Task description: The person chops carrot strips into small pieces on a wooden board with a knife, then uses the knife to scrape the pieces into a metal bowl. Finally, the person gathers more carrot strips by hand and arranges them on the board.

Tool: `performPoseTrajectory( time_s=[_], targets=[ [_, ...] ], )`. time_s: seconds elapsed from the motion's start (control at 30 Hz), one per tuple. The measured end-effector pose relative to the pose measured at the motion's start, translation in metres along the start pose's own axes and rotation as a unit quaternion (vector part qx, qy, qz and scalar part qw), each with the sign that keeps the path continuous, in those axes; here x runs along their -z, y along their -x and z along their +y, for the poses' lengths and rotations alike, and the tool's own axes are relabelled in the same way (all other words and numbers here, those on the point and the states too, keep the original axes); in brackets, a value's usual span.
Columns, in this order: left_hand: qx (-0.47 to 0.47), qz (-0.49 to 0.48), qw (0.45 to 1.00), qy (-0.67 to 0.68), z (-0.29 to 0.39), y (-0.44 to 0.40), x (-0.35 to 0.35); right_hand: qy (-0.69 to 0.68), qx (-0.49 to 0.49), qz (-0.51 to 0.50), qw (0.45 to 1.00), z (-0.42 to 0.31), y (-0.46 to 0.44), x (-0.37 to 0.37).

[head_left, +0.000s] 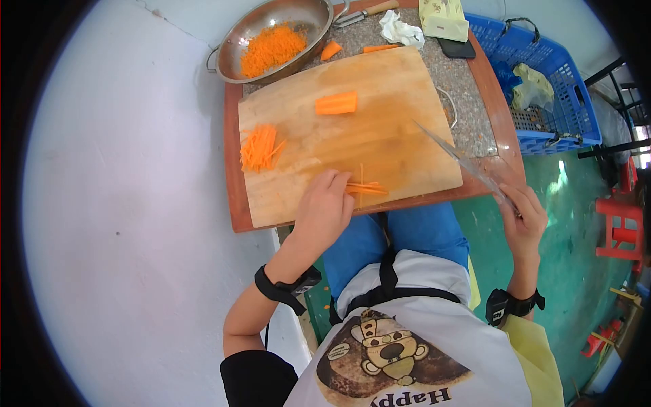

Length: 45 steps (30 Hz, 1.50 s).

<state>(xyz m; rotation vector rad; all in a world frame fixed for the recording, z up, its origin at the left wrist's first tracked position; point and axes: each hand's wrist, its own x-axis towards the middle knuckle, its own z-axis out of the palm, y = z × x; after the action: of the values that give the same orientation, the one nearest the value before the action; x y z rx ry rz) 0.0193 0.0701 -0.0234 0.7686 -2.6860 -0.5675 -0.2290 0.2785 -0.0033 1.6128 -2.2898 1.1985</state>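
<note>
My left hand [327,203] is at the near edge of the wooden cutting board [298,115], its fingers closed on a few carrot strips [367,188]. In my right hand [524,217] is the handle of a knife [468,164], its blade pointing up and left over the board's right side. A pile of thin carrot shreds [260,148] lies at the board's left edge. Stacked carrot slices [336,103] rest near the board's upper middle.
Behind the board stand a metal pan [229,57] with grated carrot, a peeler [366,13], carrot pieces [331,50], crumpled tissue [401,31], a tissue pack [443,19] and a dark phone-like object [456,48]. A blue basket [566,68] and red stool [618,210] are right.
</note>
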Motion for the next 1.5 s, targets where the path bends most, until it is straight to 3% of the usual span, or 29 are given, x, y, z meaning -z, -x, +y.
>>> performPoseTrajectory(
  time_s=[0.1,0.2,0.27,0.5,0.7,0.77,0.97,1.17,1.5],
  targets=[
    [0.029,0.048,0.998,-0.013,0.014,-0.001,-0.001,0.002,-0.003,-0.005,1.0,-0.001,-0.002,0.0],
    [0.017,0.028,0.997,-0.067,0.014,0.0,-0.002,-0.001,0.014,-0.002,1.0,-0.002,-0.005,-0.001],
    [0.004,-0.038,0.998,-0.041,0.005,0.0,0.001,-0.001,0.025,0.001,1.0,-0.002,-0.004,0.0],
    [-0.045,-0.055,0.995,-0.076,-0.002,0.0,0.004,-0.015,0.013,-0.004,1.0,-0.004,-0.002,-0.001],
    [-0.079,-0.035,0.995,-0.057,-0.003,0.009,-0.001,-0.02,0.019,-0.003,1.0,-0.002,0.001,-0.001],
    [-0.089,0.03,0.992,-0.086,0.002,0.012,-0.005,-0.019,0.015,-0.005,1.0,-0.003,0.001,-0.001],
    [-0.148,0.029,0.979,-0.137,-0.005,0.021,-0.017,-0.016,0.017,-0.013,1.0,-0.004,0.0,-0.001],
    [-0.165,0.067,0.978,-0.108,-0.004,0.023,-0.018,-0.019,0.017,-0.02,0.999,-0.007,0.0,-0.001],
    [-0.173,0.046,0.978,-0.11,0.0,0.025,-0.013,-0.023,0.02,-0.024,0.999,-0.008,-0.001,0.0]
  ],
)
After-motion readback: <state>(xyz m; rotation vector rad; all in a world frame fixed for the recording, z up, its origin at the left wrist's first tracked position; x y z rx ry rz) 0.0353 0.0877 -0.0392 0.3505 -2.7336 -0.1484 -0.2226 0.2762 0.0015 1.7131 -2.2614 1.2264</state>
